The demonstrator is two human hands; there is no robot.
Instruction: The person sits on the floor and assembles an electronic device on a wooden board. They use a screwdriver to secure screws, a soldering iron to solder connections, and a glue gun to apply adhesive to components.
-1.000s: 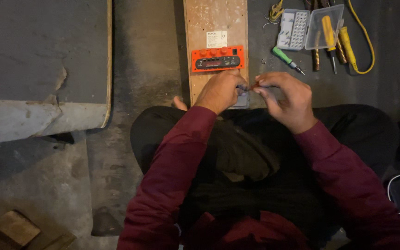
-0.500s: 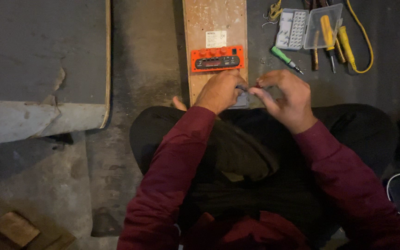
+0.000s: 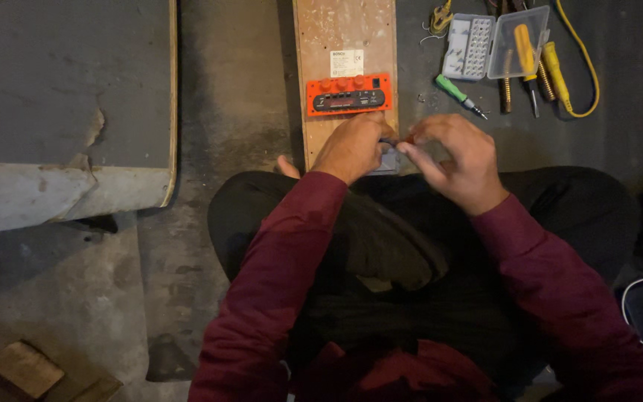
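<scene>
— Where's the panel (image 3: 348,94)?
— On the board (image 3: 344,37), beyond the hands (image 3: 411,145).
— And the tools?
— Right of the board: screwdriver (image 3: 459,95) nearest, bit case (image 3: 494,32) behind it. A slab (image 3: 61,82) lies left.

Dim, warm light falls from above, brightest on the board (image 3: 344,45) at top centre. The lower left and right edges sink into shadow. Soft focus throughout; both hands look slightly blurred; dark trousers lose detail.
</scene>
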